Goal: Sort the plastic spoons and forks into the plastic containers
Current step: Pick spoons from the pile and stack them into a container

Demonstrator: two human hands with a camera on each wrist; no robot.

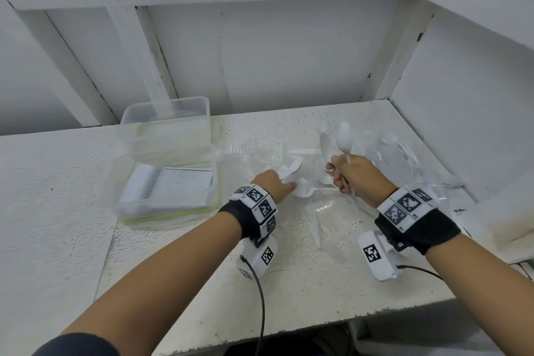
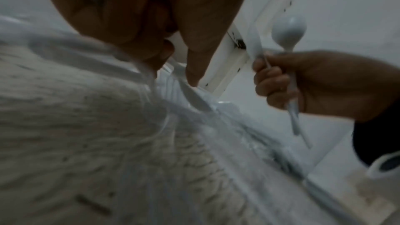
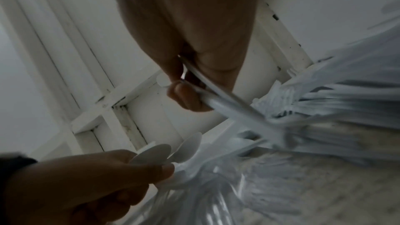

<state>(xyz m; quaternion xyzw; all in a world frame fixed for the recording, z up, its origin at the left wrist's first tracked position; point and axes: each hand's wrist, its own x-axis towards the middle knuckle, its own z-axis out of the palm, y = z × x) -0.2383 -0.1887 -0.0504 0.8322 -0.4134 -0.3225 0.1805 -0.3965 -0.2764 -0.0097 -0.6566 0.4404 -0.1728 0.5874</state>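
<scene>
1. The right hand [image 3: 190, 67] is gripping white plastic handles [image 3: 225, 102], its fingertips [image 3: 184, 95] curling round them.
2. The left hand [image 3: 86, 182] is holding white spoons [image 3: 153, 153] by their bowls (two showing) at lower left.
3. Loose white cutlery [image 3: 324, 102] is lying on clear plastic wrap [image 3: 212, 198], blurred.

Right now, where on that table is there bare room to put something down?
Bare tabletop lies left of the clear containers, and along the near edge under the forearms. Between the containers and the right wall it is crowded: loose cutlery, plastic wrap, both hands.
</scene>
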